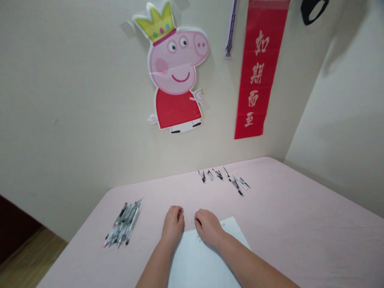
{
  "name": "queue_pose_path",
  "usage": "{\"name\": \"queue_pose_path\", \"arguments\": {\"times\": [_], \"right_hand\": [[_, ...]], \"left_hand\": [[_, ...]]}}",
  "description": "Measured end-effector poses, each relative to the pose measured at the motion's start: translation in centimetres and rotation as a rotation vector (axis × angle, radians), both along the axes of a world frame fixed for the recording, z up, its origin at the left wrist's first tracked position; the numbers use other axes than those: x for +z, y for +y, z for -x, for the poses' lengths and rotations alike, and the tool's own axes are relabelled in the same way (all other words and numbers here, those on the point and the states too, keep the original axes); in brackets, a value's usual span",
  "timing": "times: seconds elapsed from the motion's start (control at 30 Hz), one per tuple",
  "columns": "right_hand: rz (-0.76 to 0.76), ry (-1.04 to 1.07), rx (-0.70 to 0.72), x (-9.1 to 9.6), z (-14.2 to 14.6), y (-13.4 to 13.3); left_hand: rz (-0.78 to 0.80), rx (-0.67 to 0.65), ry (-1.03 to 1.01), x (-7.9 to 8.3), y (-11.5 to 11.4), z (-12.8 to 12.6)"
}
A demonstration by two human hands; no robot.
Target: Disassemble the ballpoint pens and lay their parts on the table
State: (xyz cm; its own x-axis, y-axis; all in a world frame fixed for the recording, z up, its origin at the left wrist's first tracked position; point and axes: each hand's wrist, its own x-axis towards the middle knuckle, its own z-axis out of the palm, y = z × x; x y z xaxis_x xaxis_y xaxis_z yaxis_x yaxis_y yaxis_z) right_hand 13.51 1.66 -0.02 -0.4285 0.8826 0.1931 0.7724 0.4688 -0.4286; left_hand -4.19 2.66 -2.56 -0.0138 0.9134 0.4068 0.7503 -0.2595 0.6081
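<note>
My left hand (173, 224) is closed, its fingers curled in, just past the top left corner of a white sheet of paper (196, 264). A tiny speck shows at its fingertips, too small to name. Curled into a loose fist, my right hand (208, 226) lies over the paper's top edge, knuckles facing the left hand. What either hand holds, if anything, is hidden. A narrow gap of pink cloth separates the two hands. Faint small marks appear on the paper near the right hand.
A pile of pens (123, 224) lies at the left on the pink-covered table (300, 224). Compasses and other small dark pieces (218, 174), with several pens (237, 185), lie along the back. Behind stands a wall with a pig cutout (178, 106) and a red banner (258, 88).
</note>
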Motion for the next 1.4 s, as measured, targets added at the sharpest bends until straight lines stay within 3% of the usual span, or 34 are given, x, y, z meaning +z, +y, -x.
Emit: {"name": "queue_pose_path", "arguments": {"times": [0.27, 0.4, 0.53, 0.7, 0.8, 1.23, 1.4], "right_hand": [[0.070, 0.165, 0.016, -0.3, -0.6, 0.7], [0.081, 0.238, -0.009, -0.8, -0.6, 1.1], [0.093, 0.246, -0.003, -1.1, -0.7, 1.4], [0.114, 0.277, -0.004, -1.3, -0.7, 1.8], [0.129, 0.308, -0.016, -1.4, -0.7, 2.0], [0.130, 0.311, -0.017, -1.7, -0.8, 2.0], [0.140, 0.312, -0.011, -1.7, -0.8, 2.1]], "left_hand": [[0.000, -0.010, 0.003, -0.1, 0.0, 0.1], [-0.028, 0.032, 0.078, 0.1, 0.3, 1.4], [-0.050, 0.226, 0.292, 0.8, 0.4, 4.3], [0.016, 0.573, 0.634, 1.6, -0.4, 8.1], [0.090, 0.688, 0.706, 1.5, -0.8, 9.2], [0.102, 0.701, 0.658, 1.0, -0.6, 9.2], [0.172, 0.745, 0.658, 1.7, -1.0, 9.2]]}}
